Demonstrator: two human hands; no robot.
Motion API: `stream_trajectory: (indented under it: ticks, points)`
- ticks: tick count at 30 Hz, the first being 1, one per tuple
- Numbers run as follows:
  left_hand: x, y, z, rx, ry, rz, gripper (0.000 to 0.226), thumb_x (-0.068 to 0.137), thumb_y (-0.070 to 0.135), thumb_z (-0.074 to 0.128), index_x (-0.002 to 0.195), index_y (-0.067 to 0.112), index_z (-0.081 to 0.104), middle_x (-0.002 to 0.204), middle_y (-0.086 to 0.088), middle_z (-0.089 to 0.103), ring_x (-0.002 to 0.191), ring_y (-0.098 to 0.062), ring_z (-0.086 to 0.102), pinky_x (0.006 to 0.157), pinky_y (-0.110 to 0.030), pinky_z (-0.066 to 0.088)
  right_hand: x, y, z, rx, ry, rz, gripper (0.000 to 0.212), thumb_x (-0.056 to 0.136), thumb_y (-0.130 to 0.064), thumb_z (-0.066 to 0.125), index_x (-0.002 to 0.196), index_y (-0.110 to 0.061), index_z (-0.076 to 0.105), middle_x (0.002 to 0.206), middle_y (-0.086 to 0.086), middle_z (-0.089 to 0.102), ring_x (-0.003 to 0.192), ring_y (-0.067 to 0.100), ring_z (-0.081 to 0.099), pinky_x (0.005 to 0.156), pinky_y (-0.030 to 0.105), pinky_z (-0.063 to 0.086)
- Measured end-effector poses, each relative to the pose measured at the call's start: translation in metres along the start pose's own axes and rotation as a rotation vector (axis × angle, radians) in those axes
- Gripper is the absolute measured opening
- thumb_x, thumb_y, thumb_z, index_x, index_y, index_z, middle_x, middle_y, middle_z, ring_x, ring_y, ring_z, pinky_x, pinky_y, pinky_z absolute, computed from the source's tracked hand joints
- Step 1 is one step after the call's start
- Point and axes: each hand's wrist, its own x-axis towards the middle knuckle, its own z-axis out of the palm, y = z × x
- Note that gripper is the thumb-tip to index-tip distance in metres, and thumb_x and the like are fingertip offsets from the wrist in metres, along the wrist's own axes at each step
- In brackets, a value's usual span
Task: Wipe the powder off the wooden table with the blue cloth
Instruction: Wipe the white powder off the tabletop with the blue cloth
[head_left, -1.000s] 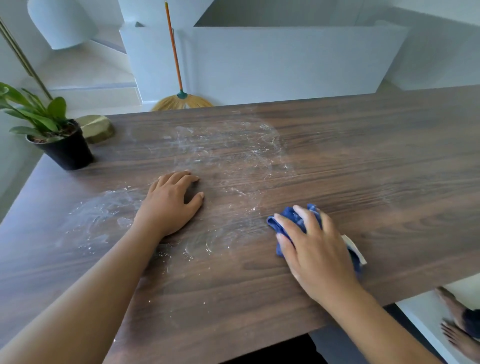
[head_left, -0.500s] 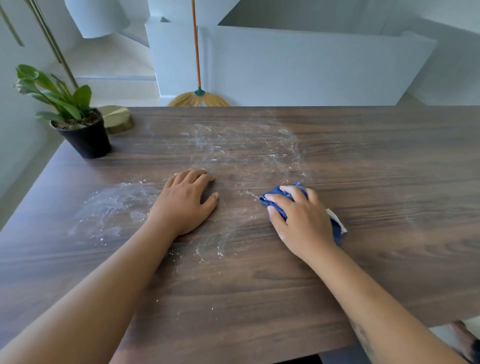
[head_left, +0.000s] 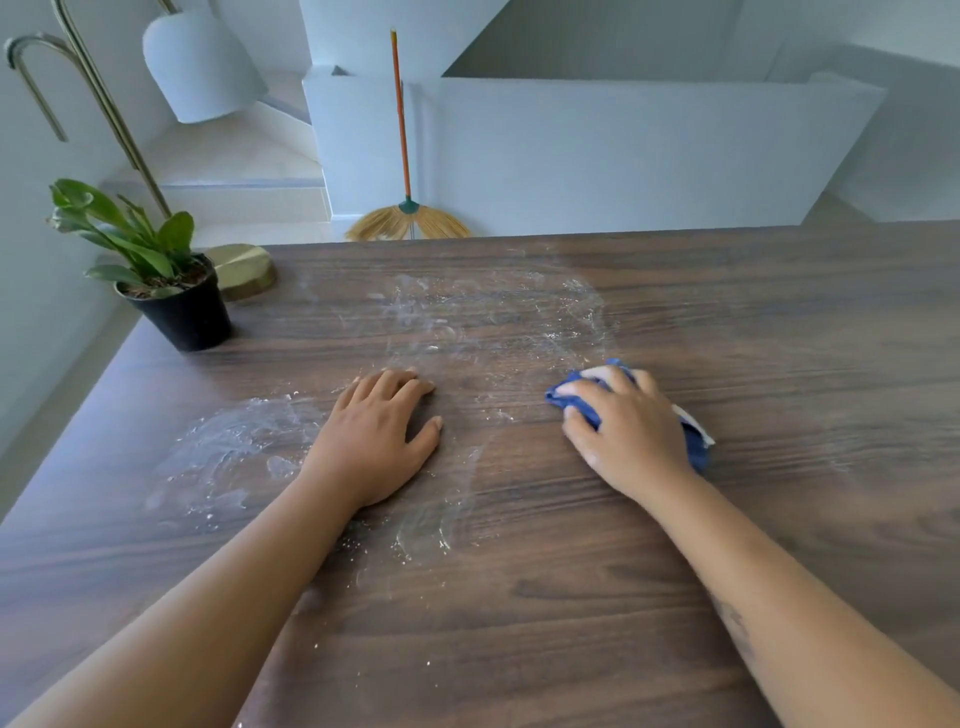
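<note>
powder (head_left: 467, 322): smeared in pale streaks across the middle of the table (head_left: 779, 338), from near the far edge down towards the near side. forms a second, thicker patch further left, just beside the left hand (head_left: 374, 436).

cloth (head_left: 571, 400): blue, bunched, flat on the wood at the right edge of the streaks. shows a white tag (head_left: 693, 423) on its right side.

right hand (head_left: 634, 431): on top of the cloth, fingers curled over its front fold and gripping it, palm pressing it down.

left hand: flat on the wood between the two powder patches, palm down, fingers relaxed and slightly spread, holding nothing. well apart from the right hand.

further out, at the far left corner: black pot (head_left: 182, 306) with a green plant (head_left: 130, 234), upright, and just behind it a brass lamp base (head_left: 244, 270); touching or not, cannot tell.

beyond the far edge: broom (head_left: 408, 218) with an orange handle, upright against a white wall (head_left: 597, 156). up left: white lamp shade (head_left: 202, 67).
</note>
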Motion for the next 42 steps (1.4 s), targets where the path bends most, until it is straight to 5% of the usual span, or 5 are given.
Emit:
stream_trajectory:
  ticks: [5,13,32,38,42]
  points:
    - [0.001,0.001,-0.002,-0.054,-0.014,-0.034,0.067,0.081,0.067,0.026,0.134,0.031,0.045,0.141,0.009,0.042,0.134,-0.018,0.033,0.114,-0.042,0.025,-0.037,0.025,-0.027,0.144,-0.206,-0.231,0.029,0.086,-0.049,0.045,0.105,-0.042,0.066,0.120,-0.020,0.056,0.105,0.015,0.049,0.087,0.032,0.042]
    - [0.031,0.016,-0.011,0.075,0.027,-0.053,0.046,0.092,0.050,0.042,0.132,0.027,0.046,0.136,0.005,0.047,0.125,-0.023,0.041,0.102,-0.039,0.036,0.034,0.030,0.012,0.011,0.011,0.041,0.039,0.085,-0.044,0.037,0.103,-0.032,0.070,0.112,-0.005,0.064,0.093,0.032,0.056,0.082,0.038,0.048]
    - [0.083,0.009,0.010,0.019,-0.096,-0.034,0.060,0.092,0.066,0.023,0.148,0.045,0.019,0.160,0.010,0.013,0.147,-0.017,0.004,0.120,-0.039,0.002,0.045,0.083,-0.007,0.216,-0.188,-0.178,0.024,0.083,-0.042,0.054,0.096,-0.033,0.073,0.112,-0.015,0.063,0.102,0.015,0.051,0.089,0.017,0.027]
    - [0.086,0.011,0.011,0.028,-0.075,-0.044,0.058,0.092,0.064,0.025,0.147,0.045,0.022,0.159,0.011,0.014,0.147,-0.018,0.007,0.119,-0.040,0.006,0.111,0.082,0.035,0.080,-0.046,0.101,0.023,0.091,-0.032,0.052,0.107,-0.032,0.069,0.120,-0.010,0.062,0.109,0.027,0.050,0.086,0.038,0.046]
    - [0.085,0.009,0.011,0.034,-0.078,-0.037,0.059,0.092,0.064,0.023,0.147,0.045,0.021,0.159,0.012,0.013,0.147,-0.017,0.005,0.119,-0.040,0.006,0.104,0.054,0.030,0.148,-0.121,-0.063,0.020,0.090,-0.030,0.057,0.105,-0.034,0.070,0.121,-0.015,0.060,0.110,0.017,0.048,0.089,0.034,0.041]
